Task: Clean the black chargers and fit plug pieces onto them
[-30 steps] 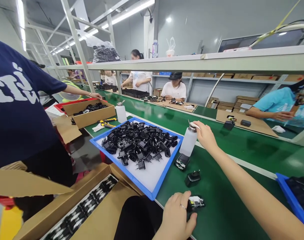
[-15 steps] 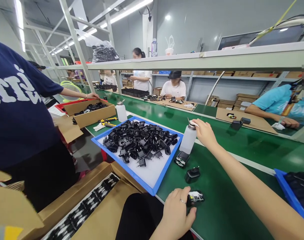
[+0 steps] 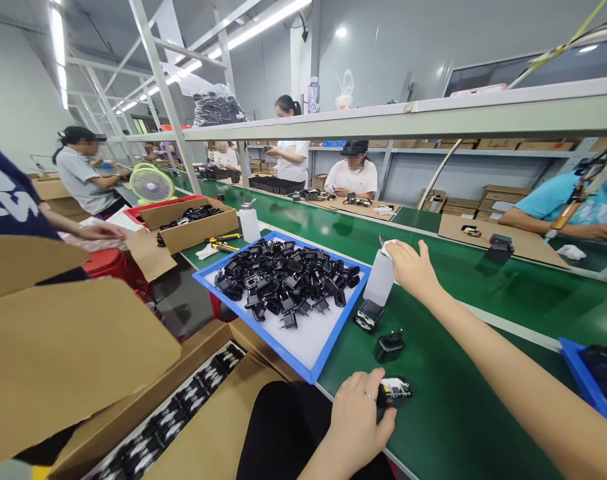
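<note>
My left hand [image 3: 359, 419], with a ring on one finger, is closed round a black plug adapter [image 3: 397, 388] lying on the green table. The adapter's open end shows white and yellow parts. My right hand [image 3: 414, 272] pinches a small white cloth [image 3: 389, 247] against the top of a white plastic dispenser bottle [image 3: 380, 279]. That bottle stands slightly tilted, and my fingers partly hide its cap. Between my hands are a closed-looking black plug adapter [image 3: 389, 346] with its pins up and another black adapter housing [image 3: 368, 315] with an open end.
Left of the bottle, a blue-rimmed tray [image 3: 310, 370] holds a heap of black plugs. An open carton [image 3: 208, 427] with rows of parts sits beside my leg. Another blue tray [image 3: 576, 363] is at right. A second bottle [image 3: 249, 223] and a co-worker's hand [image 3: 103, 231] are farther left.
The co-worker at left has drawn back from the parts box, and a cardboard flap has come up in front. My right hand stays at the bottle top; my left keeps its adapter.
</note>
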Available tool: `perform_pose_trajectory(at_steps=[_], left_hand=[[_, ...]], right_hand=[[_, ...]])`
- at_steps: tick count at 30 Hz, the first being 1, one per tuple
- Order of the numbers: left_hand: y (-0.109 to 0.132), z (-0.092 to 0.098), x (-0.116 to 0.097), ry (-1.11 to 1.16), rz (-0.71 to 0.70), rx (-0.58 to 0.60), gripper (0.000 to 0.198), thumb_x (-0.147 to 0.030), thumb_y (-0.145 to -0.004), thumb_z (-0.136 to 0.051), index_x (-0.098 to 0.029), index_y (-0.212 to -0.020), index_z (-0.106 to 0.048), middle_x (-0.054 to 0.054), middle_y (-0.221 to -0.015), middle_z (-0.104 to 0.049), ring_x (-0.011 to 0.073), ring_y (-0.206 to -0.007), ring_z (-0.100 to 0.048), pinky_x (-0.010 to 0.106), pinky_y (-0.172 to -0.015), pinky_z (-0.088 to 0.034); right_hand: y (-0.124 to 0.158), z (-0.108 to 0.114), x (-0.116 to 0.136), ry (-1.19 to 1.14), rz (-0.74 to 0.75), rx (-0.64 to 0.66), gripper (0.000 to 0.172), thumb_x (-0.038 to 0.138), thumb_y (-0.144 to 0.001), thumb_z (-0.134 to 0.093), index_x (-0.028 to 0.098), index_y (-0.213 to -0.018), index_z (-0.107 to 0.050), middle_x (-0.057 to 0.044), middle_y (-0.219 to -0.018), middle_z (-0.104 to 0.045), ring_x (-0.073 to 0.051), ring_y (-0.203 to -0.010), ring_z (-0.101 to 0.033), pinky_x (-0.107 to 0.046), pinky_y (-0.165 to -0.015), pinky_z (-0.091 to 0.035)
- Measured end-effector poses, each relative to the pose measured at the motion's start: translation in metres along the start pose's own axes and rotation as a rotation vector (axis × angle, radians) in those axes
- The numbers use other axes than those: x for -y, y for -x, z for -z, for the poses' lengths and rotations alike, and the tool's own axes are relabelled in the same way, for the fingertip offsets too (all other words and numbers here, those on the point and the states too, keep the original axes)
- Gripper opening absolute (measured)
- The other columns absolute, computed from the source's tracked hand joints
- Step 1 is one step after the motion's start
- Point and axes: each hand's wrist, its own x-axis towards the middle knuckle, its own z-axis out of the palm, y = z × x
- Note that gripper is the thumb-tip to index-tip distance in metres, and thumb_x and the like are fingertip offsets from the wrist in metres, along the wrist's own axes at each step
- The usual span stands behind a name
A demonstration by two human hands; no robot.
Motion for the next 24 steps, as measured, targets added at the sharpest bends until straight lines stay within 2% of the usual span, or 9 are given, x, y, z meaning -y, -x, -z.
perform_pose_trajectory(at_steps=[5, 8, 11, 13, 16, 18, 21, 24], left_hand=[[-0.003, 0.0, -0.003, 0.05, 0.032, -0.02, 0.042, -0.019, -0.066, -0.047, -0.017, -0.107, -0.043, 0.008, -0.094, -0.054, 0.0206, -0.084, -0.049, 0.036, -0.073, -0.042], [-0.008, 0.001, -0.009, 0.114, 0.164, -0.012, 0.037, -0.023, -0.063, -0.053, -0.018, -0.099, -0.05, 0.008, -0.089, -0.055, 0.0229, -0.082, -0.048, 0.038, -0.072, -0.041], [-0.012, 0.004, -0.012, 0.219, 0.274, 0.018, 0.029, -0.027, -0.059, -0.058, -0.017, -0.087, -0.055, 0.008, -0.084, -0.055, 0.0253, -0.082, -0.047, 0.041, -0.073, -0.038], [-0.013, 0.008, -0.01, 0.435, 0.306, 0.015, 0.026, -0.026, -0.059, -0.058, -0.017, -0.084, -0.054, 0.006, -0.082, -0.056, 0.0227, -0.08, -0.048, 0.039, -0.074, -0.037], [-0.014, 0.019, -0.005, 1.026, 0.326, -0.053, 0.029, -0.027, -0.061, -0.06, -0.017, -0.086, -0.05, 0.002, -0.079, -0.055, 0.0156, -0.075, -0.049, 0.03, -0.071, -0.038], [-0.015, 0.028, -0.001, 1.36, 0.349, -0.11, 0.037, -0.031, -0.059, -0.063, -0.016, -0.089, -0.047, 0.002, -0.08, -0.053, 0.0131, -0.073, -0.05, 0.024, -0.064, -0.039], [-0.019, 0.041, 0.004, 1.603, 0.373, -0.169, 0.044, -0.035, -0.057, -0.065, -0.017, -0.092, -0.045, 0.001, -0.078, -0.052, 0.0113, -0.067, -0.05, 0.018, -0.05, -0.034], [-0.021, 0.047, 0.006, 1.703, 0.349, -0.208, 0.039, -0.037, -0.058, -0.065, -0.015, -0.084, -0.047, 0.001, -0.07, -0.05, 0.0098, -0.06, -0.049, 0.017, -0.045, -0.029]], right_hand=[[0.001, -0.003, 0.005, -0.056, -0.07, -0.003, 0.037, 0.005, -0.073, -0.024, 0.009, -0.1, -0.048, -0.016, -0.1, -0.052, -0.026, -0.098, -0.042, -0.055, -0.085, -0.018], [-0.002, -0.001, 0.005, -0.127, -0.116, 0.017, 0.036, 0.007, -0.073, -0.023, 0.012, -0.097, -0.05, -0.014, -0.098, -0.053, -0.027, -0.097, -0.043, -0.058, -0.084, -0.016], [-0.009, 0.006, 0.0, -0.267, -0.236, 0.043, 0.034, 0.012, -0.072, -0.024, 0.015, -0.093, -0.051, -0.012, -0.096, -0.054, -0.029, -0.095, -0.044, -0.061, -0.082, -0.017], [-0.014, 0.016, -0.003, -0.39, -0.355, 0.053, 0.034, 0.015, -0.072, -0.024, 0.017, -0.09, -0.053, -0.009, -0.094, -0.055, -0.029, -0.092, -0.046, -0.061, -0.081, -0.019], [-0.018, 0.034, -0.002, -0.655, -0.531, 0.025, 0.031, 0.02, -0.071, -0.028, 0.018, -0.087, -0.055, -0.007, -0.091, -0.056, -0.027, -0.086, -0.049, -0.051, -0.08, -0.031], [-0.015, 0.047, 0.009, -0.906, -0.628, 0.015, 0.028, 0.024, -0.07, -0.034, 0.017, -0.085, -0.056, -0.007, -0.089, -0.057, -0.026, -0.082, -0.051, -0.041, -0.073, -0.04], [-0.004, 0.062, 0.041, -1.298, -0.719, 0.152, 0.027, 0.029, -0.066, -0.043, 0.015, -0.084, -0.056, -0.006, -0.079, -0.059, -0.024, -0.072, -0.054, -0.032, -0.06, -0.045], [0.008, 0.072, 0.079, -1.5, -0.685, 0.349, 0.03, 0.033, -0.069, -0.042, 0.013, -0.087, -0.056, -0.005, -0.071, -0.059, -0.021, -0.062, -0.055, -0.029, -0.052, -0.045]])
